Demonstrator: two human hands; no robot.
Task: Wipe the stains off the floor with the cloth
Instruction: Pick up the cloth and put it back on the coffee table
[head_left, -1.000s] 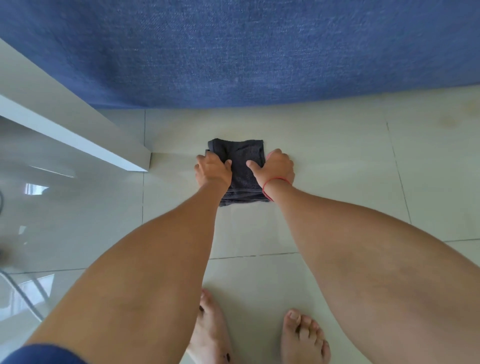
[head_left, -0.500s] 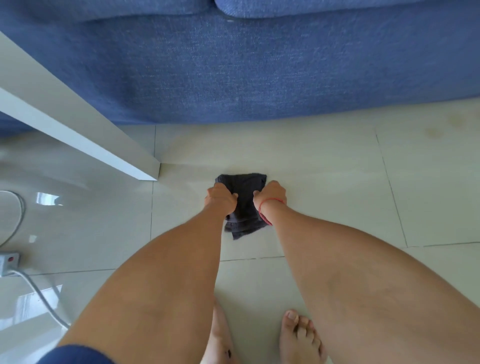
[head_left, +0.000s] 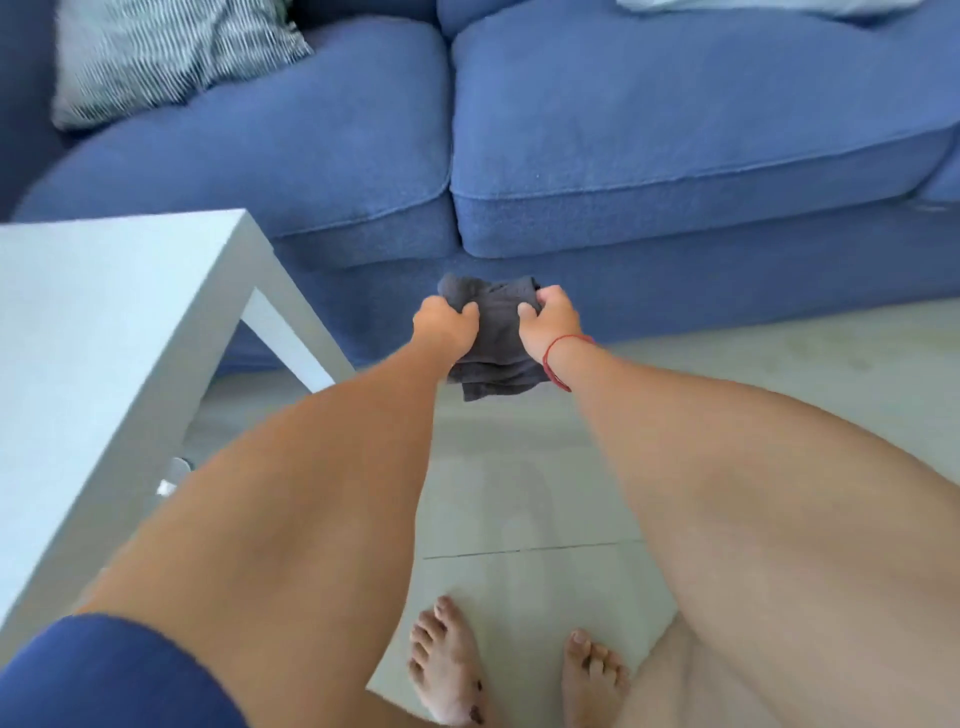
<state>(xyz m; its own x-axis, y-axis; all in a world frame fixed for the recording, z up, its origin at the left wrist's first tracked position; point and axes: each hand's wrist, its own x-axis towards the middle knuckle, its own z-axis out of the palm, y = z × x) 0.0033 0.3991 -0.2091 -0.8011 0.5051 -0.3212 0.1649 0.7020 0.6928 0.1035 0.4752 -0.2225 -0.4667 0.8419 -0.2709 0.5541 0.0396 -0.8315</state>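
Fingers of both hands grip cloth (head_left: 493, 338) between table (head_left: 104, 322) and sofa (head_left: 623, 156).

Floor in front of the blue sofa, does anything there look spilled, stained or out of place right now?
Faint brownish marks show on the pale tiled floor at the right, near the blue fabric sofa. The dark grey folded cloth is off the floor, gripped by the left hand and right hand. Nothing else stands out.

Blue sofa (head_left: 623, 130), patterned cushion (head_left: 166, 47), white table (head_left: 104, 322), pale tiled floor (head_left: 519, 493)
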